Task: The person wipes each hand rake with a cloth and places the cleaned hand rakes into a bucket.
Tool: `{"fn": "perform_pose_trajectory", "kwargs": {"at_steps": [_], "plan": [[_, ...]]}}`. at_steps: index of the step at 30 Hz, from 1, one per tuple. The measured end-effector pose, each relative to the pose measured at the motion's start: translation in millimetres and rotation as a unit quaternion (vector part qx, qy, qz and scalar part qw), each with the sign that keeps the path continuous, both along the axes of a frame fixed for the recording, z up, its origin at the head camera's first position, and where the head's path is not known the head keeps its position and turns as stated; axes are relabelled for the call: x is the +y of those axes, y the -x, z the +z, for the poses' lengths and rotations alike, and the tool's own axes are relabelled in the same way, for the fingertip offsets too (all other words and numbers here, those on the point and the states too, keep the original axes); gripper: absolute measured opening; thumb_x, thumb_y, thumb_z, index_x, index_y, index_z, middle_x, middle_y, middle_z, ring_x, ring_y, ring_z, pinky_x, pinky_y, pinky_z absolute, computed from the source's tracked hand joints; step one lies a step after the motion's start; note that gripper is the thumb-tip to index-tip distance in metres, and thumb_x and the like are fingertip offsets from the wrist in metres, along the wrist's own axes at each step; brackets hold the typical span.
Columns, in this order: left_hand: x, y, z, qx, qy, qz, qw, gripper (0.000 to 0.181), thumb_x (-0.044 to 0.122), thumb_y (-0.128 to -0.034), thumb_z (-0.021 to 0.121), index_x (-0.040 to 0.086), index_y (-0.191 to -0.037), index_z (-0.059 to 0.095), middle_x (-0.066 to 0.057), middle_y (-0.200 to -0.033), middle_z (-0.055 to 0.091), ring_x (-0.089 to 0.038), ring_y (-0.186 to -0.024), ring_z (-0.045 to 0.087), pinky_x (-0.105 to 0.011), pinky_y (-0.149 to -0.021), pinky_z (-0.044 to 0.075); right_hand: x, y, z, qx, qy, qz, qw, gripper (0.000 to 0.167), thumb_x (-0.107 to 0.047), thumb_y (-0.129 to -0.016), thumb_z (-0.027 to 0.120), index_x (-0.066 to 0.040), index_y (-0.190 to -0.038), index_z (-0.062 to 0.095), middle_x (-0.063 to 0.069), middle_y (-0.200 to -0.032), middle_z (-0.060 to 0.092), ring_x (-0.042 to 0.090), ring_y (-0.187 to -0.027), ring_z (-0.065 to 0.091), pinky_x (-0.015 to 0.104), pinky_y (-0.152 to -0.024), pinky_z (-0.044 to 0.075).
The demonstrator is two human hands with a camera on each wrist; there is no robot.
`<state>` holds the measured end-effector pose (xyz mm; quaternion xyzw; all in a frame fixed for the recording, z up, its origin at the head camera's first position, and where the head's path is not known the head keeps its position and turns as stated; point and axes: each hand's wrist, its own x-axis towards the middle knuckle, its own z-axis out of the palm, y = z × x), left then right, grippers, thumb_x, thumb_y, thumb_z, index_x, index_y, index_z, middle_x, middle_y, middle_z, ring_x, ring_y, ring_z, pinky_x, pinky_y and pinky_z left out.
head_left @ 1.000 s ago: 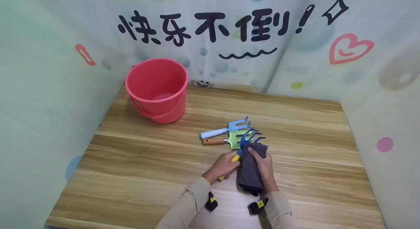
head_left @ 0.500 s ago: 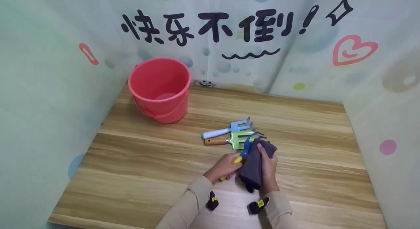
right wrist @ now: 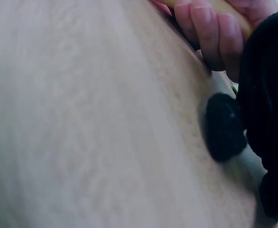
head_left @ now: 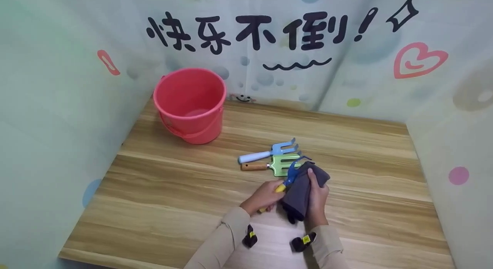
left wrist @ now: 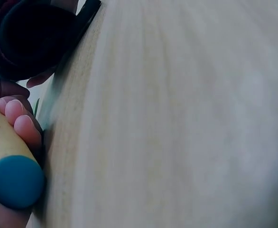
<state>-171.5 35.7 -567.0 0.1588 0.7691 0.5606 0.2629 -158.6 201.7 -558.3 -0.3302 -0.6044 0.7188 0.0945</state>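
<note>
My left hand (head_left: pixel 264 196) grips the yellow handle of a small hand rake (head_left: pixel 292 175) with a blue head. In the left wrist view, fingers curl round that handle (left wrist: pixel 4 137), which ends in a blue cap. A folded dark grey cloth (head_left: pixel 297 195) is held by my right hand (head_left: pixel 319 201), its thumb lying along the top. The cloth lies against the rake's head and hides part of the tines. Seen from the right wrist, the cloth (right wrist: pixel 267 95) looks black, and most of the right hand is out of view there.
Just beyond the hands, a green fork (head_left: pixel 278 167) with a wooden handle and a light blue rake (head_left: pixel 256 156) lie side by side. A pink bucket (head_left: pixel 210 132) stands at the back left of the wooden table (head_left: pixel 173 207). Printed fabric walls (head_left: pixel 369 68) enclose the table.
My right hand and the cloth have shifted slightly right, and the cloth now leans that way. The rake's head has turned, so fewer tines show. The whole view has slid a little.
</note>
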Motion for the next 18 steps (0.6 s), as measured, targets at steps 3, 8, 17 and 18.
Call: {"fn": "perform_pose_trajectory", "kwargs": {"at_steps": [3, 8, 17, 18], "plan": [[1.0, -1.0, 0.2, -0.003, 0.004, 0.002, 1.0000, 0.011, 0.013, -0.0903, 0.052, 0.016, -0.100, 0.057, 0.001, -0.051, 0.046, -0.009, -0.033, 0.042, -0.022, -0.030, 0.037, 0.5, -0.7, -0.1, 0.013, 0.019, 0.000, 0.9997, 0.054, -0.051, -0.080, 0.066, -0.005, -0.107, 0.059, -0.009, -0.075, 0.065, 0.008, -0.071, 0.061, 0.022, -0.069, 0.051], [1.5, -1.4, -1.0, -0.001, 0.003, 0.005, 1.0000, 0.008, 0.012, -0.0903, 0.053, 0.013, -0.097, 0.057, 0.001, -0.051, 0.046, -0.009, -0.034, 0.042, -0.021, -0.030, 0.038, 0.2, -1.3, -0.4, 0.027, 0.039, -0.002, 0.9989, 0.054, -0.050, -0.081, 0.066, -0.005, -0.109, 0.058, -0.009, -0.077, 0.066, 0.008, -0.073, 0.062, 0.021, -0.071, 0.051], [0.8, -0.6, -3.2, 0.001, -0.007, 0.015, 0.9999, 0.009, 0.022, -0.0926, 0.055, 0.015, -0.086, 0.053, 0.002, -0.053, 0.048, -0.009, -0.034, 0.042, -0.021, -0.030, 0.037, 2.3, -0.3, -2.8, 0.085, 0.122, -0.049, 0.9877, 0.041, -0.044, -0.083, 0.067, -0.008, -0.103, 0.059, -0.005, -0.077, 0.068, 0.008, -0.070, 0.064, 0.022, -0.067, 0.053], [0.4, -0.5, -3.0, 0.000, -0.009, 0.016, 0.9998, 0.010, 0.023, -0.0927, 0.055, 0.015, -0.087, 0.053, 0.002, -0.054, 0.049, -0.009, -0.035, 0.042, -0.021, -0.030, 0.037, 3.1, -0.4, -3.2, 0.097, 0.136, -0.058, 0.9843, 0.039, -0.042, -0.084, 0.066, -0.009, -0.102, 0.059, -0.005, -0.077, 0.068, 0.008, -0.069, 0.064, 0.022, -0.066, 0.053]]}}
